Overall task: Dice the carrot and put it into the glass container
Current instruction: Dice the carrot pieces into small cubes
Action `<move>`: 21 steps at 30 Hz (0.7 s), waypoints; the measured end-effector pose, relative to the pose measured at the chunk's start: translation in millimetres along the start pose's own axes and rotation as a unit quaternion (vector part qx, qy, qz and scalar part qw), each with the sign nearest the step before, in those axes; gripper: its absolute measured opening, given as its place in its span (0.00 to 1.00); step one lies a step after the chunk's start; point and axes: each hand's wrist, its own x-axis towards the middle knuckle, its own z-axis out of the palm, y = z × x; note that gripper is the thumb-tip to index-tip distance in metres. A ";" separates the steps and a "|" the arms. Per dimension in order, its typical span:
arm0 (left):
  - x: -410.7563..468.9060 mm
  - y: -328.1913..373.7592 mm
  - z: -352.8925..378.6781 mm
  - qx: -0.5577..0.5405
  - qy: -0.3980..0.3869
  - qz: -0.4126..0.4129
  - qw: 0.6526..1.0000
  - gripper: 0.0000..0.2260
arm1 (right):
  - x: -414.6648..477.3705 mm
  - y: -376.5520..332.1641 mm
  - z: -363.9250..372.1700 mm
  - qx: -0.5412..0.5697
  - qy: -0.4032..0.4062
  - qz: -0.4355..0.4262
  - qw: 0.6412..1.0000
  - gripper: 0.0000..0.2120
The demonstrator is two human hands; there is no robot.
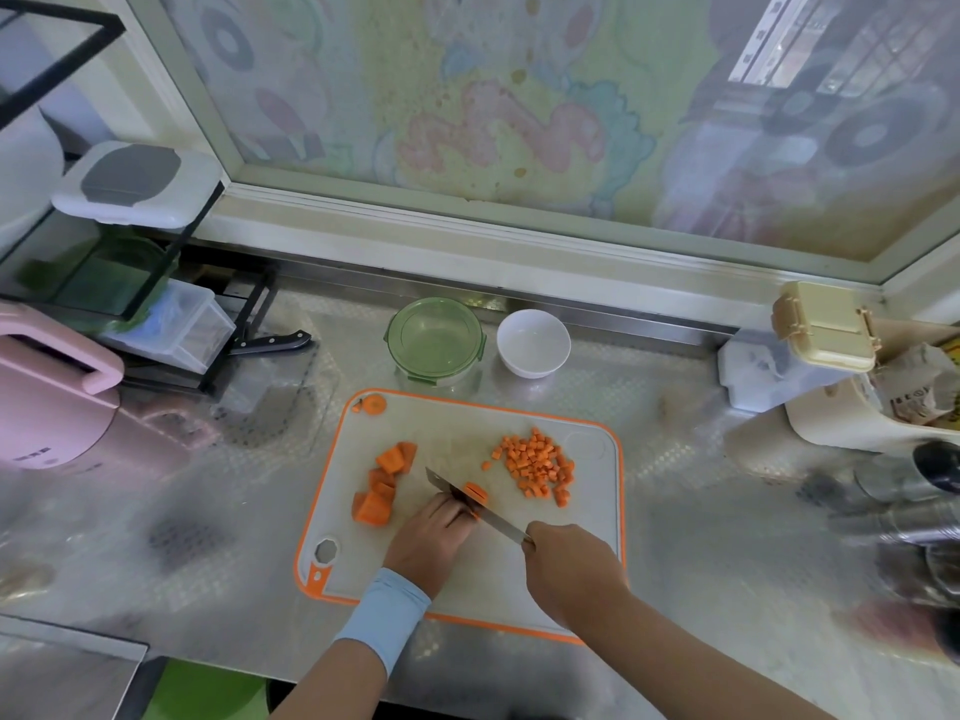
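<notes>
While the right hand [571, 569] grips the knife [493, 519], the left hand [431, 537] holds a carrot piece [477, 493] with curled fingers on the cutting board [467, 428]. The diced cubes [537, 467] lie near the blade; the glass container [435, 339] stands behind the board. Print on the pink appliance [47, 407] is unreadable.

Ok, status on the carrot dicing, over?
Left hand holds carrot piece, right hand grips knife. Diced pile and uncut chunks on cutting board; glass container holds no carrot. Nothing blocking.
</notes>
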 end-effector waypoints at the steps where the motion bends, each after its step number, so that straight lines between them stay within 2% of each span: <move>1: 0.0 -0.7 0.5 -0.001 0.001 0.002 1.000 0.09 | -0.4 -0.4 -0.4 0.001 -0.003 0.002 1.000 0.12; 15: -4.5 -5.3 3.7 -0.026 -0.007 -0.006 1.000 0.09 | 12.9 -5.9 -2.1 -0.004 -0.050 0.023 0.998 0.06; 21: -6.9 -8.1 6.2 -0.023 -0.020 -0.012 0.999 0.08 | 14.5 -6.1 4.6 0.008 -0.046 0.024 0.999 0.06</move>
